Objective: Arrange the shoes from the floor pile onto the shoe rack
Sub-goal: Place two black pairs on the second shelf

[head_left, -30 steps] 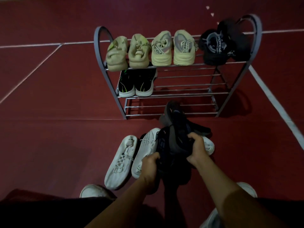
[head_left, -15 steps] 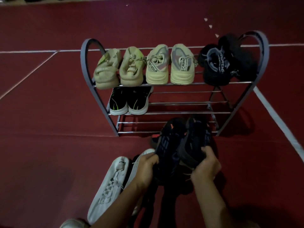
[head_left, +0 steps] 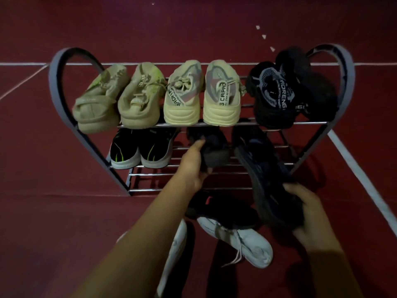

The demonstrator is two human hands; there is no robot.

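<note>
Head view is showing a metal shoe rack (head_left: 62,104) standing on a red floor (head_left: 53,211); on the rack's top shelf, from its left end, two olive shoes (head_left: 116,104), two cream shoes (head_left: 202,97) and a black pair (head_left: 285,91) are sitting; on the middle shelf's left part a black pair with pale soles (head_left: 139,151) is resting; right of these the left hand (head_left: 191,166) is gripping the heel of a dark shoe (head_left: 211,147) lying on that shelf; further right the right hand (head_left: 309,214) is clutching a second dark shoe (head_left: 264,171), toe angled toward the shelf; before the rack white shoes (head_left: 240,239) and a black shoe (head_left: 221,209) are lying.
</note>
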